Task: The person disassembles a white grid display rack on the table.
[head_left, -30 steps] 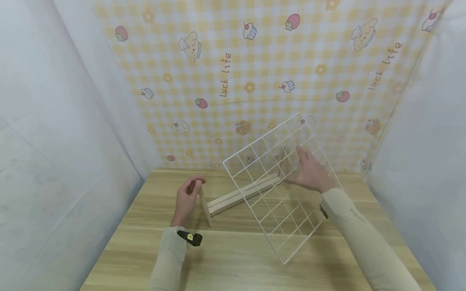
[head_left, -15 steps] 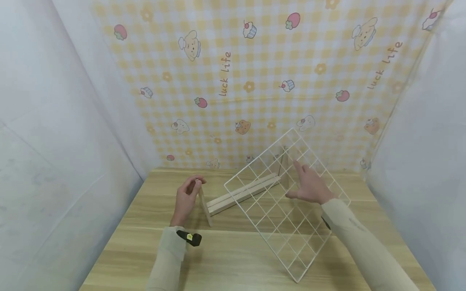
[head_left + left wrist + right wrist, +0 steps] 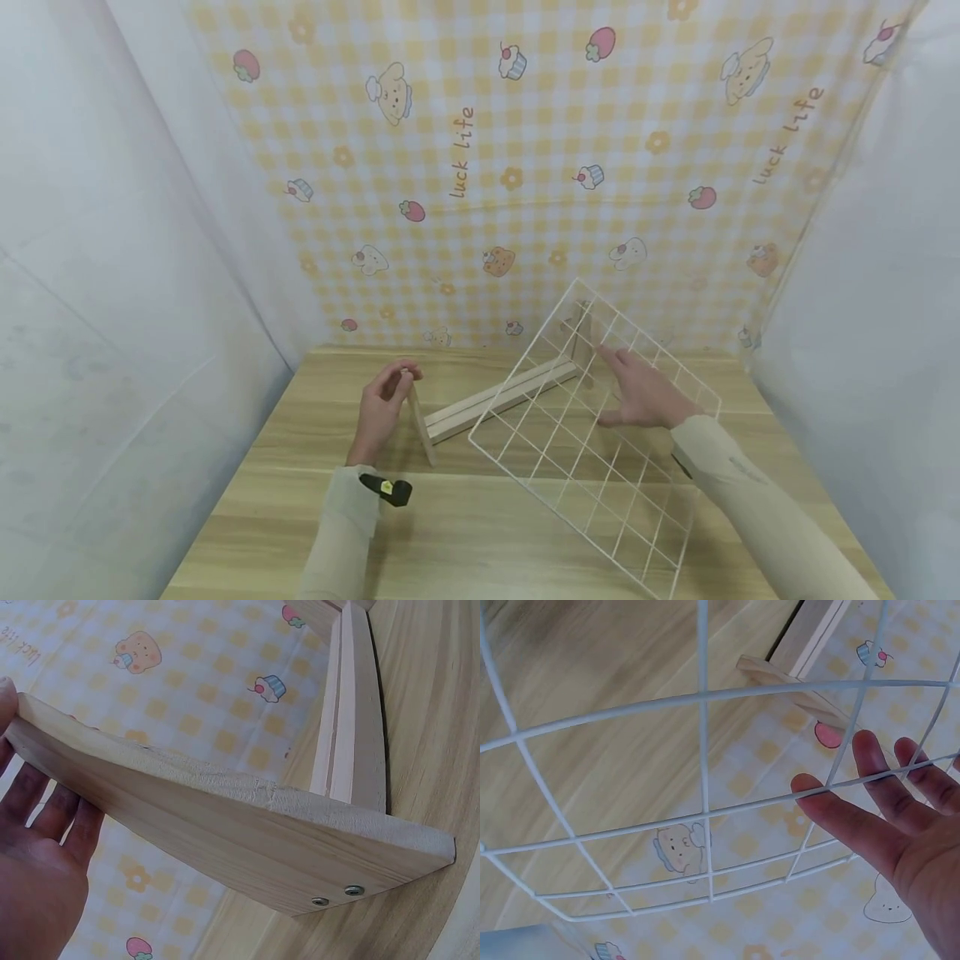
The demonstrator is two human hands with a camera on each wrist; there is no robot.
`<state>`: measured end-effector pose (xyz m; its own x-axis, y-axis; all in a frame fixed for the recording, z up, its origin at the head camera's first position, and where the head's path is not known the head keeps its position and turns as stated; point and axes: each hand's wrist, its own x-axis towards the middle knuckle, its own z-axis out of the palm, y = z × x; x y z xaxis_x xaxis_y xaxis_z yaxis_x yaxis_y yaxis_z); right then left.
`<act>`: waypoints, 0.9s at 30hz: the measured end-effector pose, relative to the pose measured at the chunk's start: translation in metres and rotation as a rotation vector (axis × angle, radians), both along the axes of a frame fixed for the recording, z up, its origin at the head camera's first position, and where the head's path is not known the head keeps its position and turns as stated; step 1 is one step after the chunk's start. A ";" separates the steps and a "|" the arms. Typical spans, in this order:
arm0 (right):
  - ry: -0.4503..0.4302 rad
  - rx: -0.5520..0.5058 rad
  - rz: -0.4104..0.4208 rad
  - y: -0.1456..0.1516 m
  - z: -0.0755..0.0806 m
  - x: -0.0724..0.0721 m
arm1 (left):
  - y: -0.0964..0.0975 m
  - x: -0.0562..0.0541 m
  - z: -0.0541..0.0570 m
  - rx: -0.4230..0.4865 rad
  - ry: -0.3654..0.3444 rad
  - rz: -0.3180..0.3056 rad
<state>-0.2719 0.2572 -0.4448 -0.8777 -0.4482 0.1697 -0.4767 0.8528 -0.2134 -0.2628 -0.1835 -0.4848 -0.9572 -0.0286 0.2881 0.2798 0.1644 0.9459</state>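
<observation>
A pale wooden stand has a double-rail base (image 3: 501,402) set diagonally on the table, with an upright board at each end. My left hand (image 3: 380,408) pinches the top of the near-left end board (image 3: 202,810), which leans slightly. Two bolt heads (image 3: 354,890) show low on that board's outer face. A white wire grid panel (image 3: 558,425) stands tilted over the stand's right part, one corner toward me. My right hand (image 3: 643,393) is at the grid, its fingers spread and fairly straight, fingertips touching the wires (image 3: 757,802). The far end board (image 3: 582,329) shows through the mesh.
The wood-grain table (image 3: 465,533) ends at a yellow checked cloth (image 3: 547,133) hanging behind. White sheets hang on the left (image 3: 135,292) and right (image 3: 847,275). A dark strap device (image 3: 386,489) sits on the left cuff.
The wire grid has turned and come lower, its near corner moving toward me and to the right. My right hand has dropped slightly. The left hand and stand have stayed in place.
</observation>
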 end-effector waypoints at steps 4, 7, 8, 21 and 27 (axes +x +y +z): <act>-0.002 0.017 0.036 0.000 0.001 0.002 | -0.001 -0.001 -0.001 0.004 -0.012 0.001; -0.034 0.041 0.042 -0.002 0.004 0.004 | -0.002 -0.002 -0.001 0.002 -0.017 -0.005; -0.046 0.049 0.042 -0.003 0.004 0.005 | -0.002 -0.002 0.000 -0.001 -0.018 -0.008; -0.122 0.084 0.089 -0.011 0.006 0.013 | -0.005 0.021 0.019 -0.030 -0.043 -0.006; -0.128 0.086 0.108 -0.011 0.001 0.013 | -0.008 0.024 0.005 -0.053 -0.053 0.041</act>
